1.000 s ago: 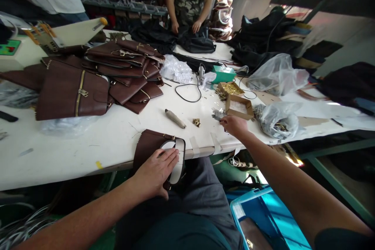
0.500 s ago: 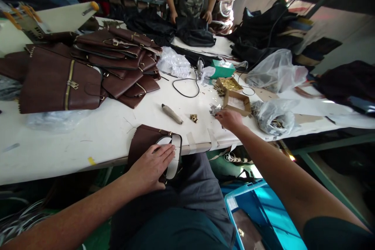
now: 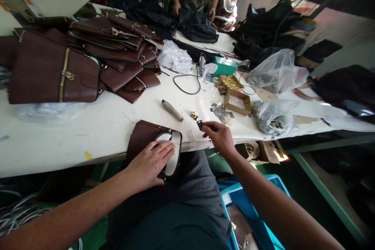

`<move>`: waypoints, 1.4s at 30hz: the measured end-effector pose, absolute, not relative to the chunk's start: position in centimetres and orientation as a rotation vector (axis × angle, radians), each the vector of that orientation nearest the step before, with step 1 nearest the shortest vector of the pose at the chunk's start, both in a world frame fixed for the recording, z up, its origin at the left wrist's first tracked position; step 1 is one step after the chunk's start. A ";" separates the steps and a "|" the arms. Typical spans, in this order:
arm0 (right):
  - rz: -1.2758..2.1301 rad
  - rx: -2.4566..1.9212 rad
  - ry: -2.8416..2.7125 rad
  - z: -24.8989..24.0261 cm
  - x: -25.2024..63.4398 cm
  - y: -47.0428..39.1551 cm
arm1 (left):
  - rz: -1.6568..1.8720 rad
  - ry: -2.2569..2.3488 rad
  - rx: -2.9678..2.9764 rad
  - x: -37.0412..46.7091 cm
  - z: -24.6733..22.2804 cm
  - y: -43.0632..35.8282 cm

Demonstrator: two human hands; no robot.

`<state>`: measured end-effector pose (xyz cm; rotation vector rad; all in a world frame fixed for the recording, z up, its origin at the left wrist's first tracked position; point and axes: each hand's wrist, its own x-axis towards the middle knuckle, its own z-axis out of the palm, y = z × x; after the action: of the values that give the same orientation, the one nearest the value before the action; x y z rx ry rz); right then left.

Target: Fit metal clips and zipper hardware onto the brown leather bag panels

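Observation:
My left hand (image 3: pixel 150 164) lies with fingers stretched over a brown leather piece (image 3: pixel 137 140) at the table's front edge, touching the white backing (image 3: pixel 175 146) on it. A small dark metal plate (image 3: pixel 200 125) is pinched between the fingertips of my right hand (image 3: pixel 216 134). Just beyond that plate sits a gold clasp (image 3: pixel 193 115). A wrapped, stick-like tool (image 3: pixel 172 110) lies to the left of the clasp. Thin metal plates (image 3: pixel 222 113) form a loose pile behind my right hand.
Brown leather bags (image 3: pixel 43 70) are heaped at left. Cardboard boxes (image 3: pixel 238 102), a green box (image 3: pixel 224 66) and plastic bags (image 3: pixel 272 117) stand at right. Below is a blue crate (image 3: pixel 224 199). Across the table, a person's hands (image 3: pixel 212 13) touch black bags (image 3: pixel 197 27).
My right hand has drawn back from the metal plates toward the leather piece, now with one plate in its fingers. My left hand has stayed on the leather piece.

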<state>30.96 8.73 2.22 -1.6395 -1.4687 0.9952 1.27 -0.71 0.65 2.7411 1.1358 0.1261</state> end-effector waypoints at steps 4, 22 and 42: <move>1.485 -1.486 -1.151 0.2 25.4 1.8 | 0.161 1.125 2.750 1.2 0.4 -0.6; 1.434 -1.604 -1.201 -1.1 22.5 -0.4 | 0.321 1.164 2.673 1.0 -0.5 -1.2; 1.289 -1.714 -1.253 -2.4 22.7 -0.5 | 0.181 1.151 2.761 1.6 0.0 -1.1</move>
<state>22.66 -0.51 -2.45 -1.7136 -1.2526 1.2893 1.60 -1.09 0.00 2.7608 1.1506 0.1808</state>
